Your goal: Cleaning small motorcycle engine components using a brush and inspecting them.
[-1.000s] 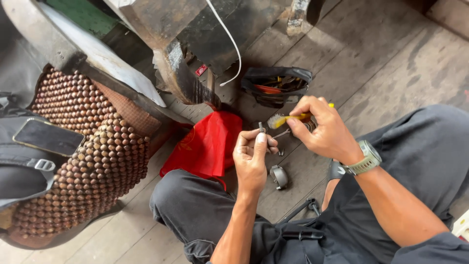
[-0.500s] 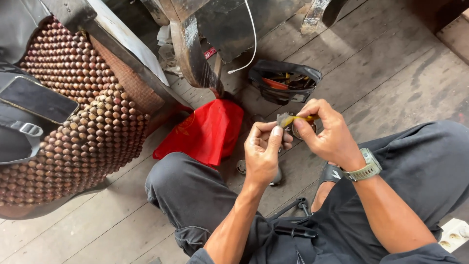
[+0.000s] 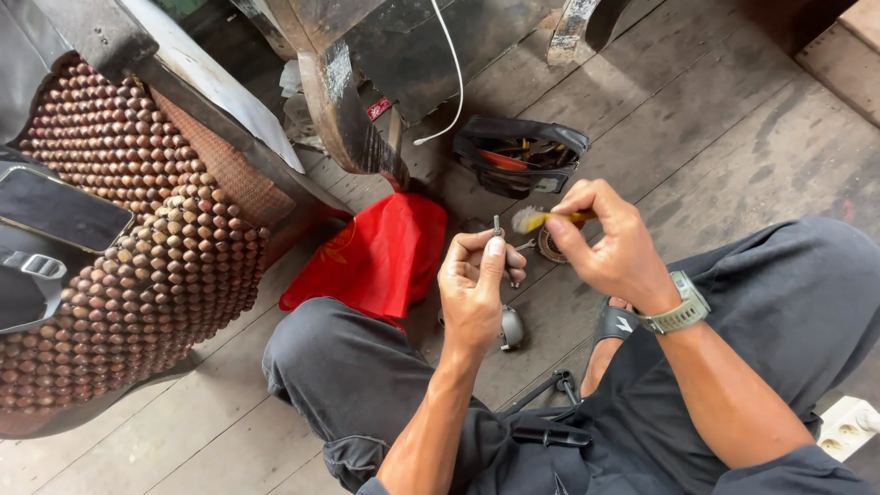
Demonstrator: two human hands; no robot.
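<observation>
**Brush swung clear of the bolt, bristles now just beside its head**

Planks (image 3: 715,119) of worn grey wood make up the floor, grooved and scuffed, and the person sits on them in dark grey trousers. At the left lies a seat cover (image 3: 137,266) of round brown wooden beads, glossy and knobbly, crossed by a black strap. A red cloth (image 3: 380,257) is crumpled on the floor by the left knee, soft and matte. Beyond the hands sits an open black pouch (image 3: 521,156), its mouth showing orange and dark tool handles.

A second ago the brush lay close over the bolt, the two hands nearly joined. Now the hands are a little apart and higher in the view, so the bolt's shaft stands bare; the brushing looks paused or between strokes.

The right hand (image 3: 610,247) pinches a small brush (image 3: 541,220) with a yellow handle and pale frayed bristles. The left hand (image 3: 477,284) closes thumb and fingertips around a thin dark metal bolt (image 3: 498,240), held upright above the floor. Under it lies a small rounded metal part (image 3: 511,327), dull silver.
</observation>
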